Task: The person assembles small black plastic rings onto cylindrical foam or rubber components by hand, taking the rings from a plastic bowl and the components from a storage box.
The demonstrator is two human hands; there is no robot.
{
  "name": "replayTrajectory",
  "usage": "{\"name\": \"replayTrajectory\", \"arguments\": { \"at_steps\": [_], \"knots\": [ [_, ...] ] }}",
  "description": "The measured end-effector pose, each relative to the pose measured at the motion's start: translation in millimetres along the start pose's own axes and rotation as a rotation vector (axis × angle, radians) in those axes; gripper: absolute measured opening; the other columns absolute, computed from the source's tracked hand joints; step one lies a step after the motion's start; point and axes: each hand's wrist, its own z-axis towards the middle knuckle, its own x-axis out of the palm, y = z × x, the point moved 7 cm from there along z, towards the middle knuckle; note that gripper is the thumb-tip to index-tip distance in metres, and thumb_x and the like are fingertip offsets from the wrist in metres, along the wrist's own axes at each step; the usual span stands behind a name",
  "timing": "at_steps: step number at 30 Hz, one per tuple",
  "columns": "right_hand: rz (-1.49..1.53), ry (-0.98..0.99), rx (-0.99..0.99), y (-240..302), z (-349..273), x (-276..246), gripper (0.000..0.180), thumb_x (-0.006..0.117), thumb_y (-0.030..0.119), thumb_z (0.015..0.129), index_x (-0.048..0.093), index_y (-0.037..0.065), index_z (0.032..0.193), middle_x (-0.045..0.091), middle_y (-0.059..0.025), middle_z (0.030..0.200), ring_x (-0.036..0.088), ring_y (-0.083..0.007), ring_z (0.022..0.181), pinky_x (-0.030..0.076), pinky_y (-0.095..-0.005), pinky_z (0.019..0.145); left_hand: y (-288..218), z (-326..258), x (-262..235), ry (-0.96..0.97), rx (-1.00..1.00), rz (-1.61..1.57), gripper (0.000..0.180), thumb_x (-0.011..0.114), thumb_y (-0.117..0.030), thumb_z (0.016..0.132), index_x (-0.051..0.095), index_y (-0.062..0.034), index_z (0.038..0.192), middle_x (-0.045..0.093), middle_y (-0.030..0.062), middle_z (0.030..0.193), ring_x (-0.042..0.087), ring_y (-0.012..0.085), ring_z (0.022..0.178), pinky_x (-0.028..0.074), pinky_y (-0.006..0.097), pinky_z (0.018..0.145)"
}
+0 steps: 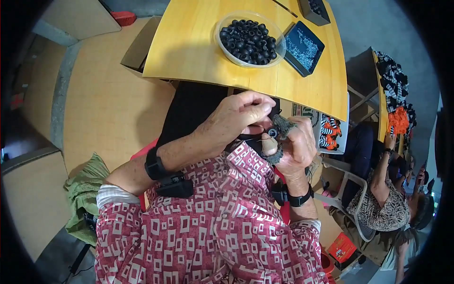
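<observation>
Just off the table's near edge, my two hands are close together above my lap. My right hand [299, 146] is closed around a small grey fuzzy piece [283, 125], which shows on both sides of the thumb. A round black bead [272, 133] with a pale ring sits against this piece, beside the thumb tip. My left hand [239, 116] is to the left of it, its fingers bent and pressed together in a pinch. Whatever is between those fingertips is too small or hidden to make out.
On the yellow table [189, 42] stand a clear round tub [218, 41] of black beads and a dark tray [307, 72] of tiny pale beads. A box [347, 124] of orange striped pieces is below the right edge. Another person [385, 203] sits at right.
</observation>
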Motion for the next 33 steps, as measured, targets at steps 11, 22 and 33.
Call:
{"name": "replayTrajectory", "arguments": {
  "at_steps": [11,22,33],
  "knots": [
    [0.026,-0.151,-0.133,22.2,35.8,-6.9,0.040,0.080,0.025,0.074,0.049,0.002,0.082,0.062,-0.0138,0.078,0.059,-0.0305,0.072,0.048,-0.0366,0.063,-42.8,-1.7,23.4,0.045,0.358,0.108,0.042,0.029,-0.031,0.104,0.054,0.0007,0.116,0.058,0.0081,0.113,0.054,0.0146,0.104,0.041,0.029,0.094],
    [-0.038,-0.169,-0.219,19.0,42.7,-12.9,0.031,0.077,0.019,0.072,0.061,-0.002,0.089,0.061,-0.0118,0.078,0.058,-0.0288,0.072,0.047,-0.0355,0.062,-52.0,-25.9,7.8,0.106,0.265,-0.116,0.015,0.063,-0.007,0.087,0.065,0.0009,0.100,0.067,0.0034,0.092,0.061,0.0074,0.081,0.049,0.022,0.073],
    [-0.048,-0.068,-0.152,18.1,43.3,-4.9,0.029,0.078,0.020,0.068,0.062,0.002,0.084,0.062,-0.0094,0.081,0.061,-0.0272,0.076,0.047,-0.0397,0.069,-50.2,-19.3,-3.9,0.066,0.325,-0.047,0.015,0.062,-0.002,0.086,0.066,0.0020,0.100,0.066,0.0030,0.090,0.061,0.0069,0.081,0.050,0.021,0.075]
  ]
}}
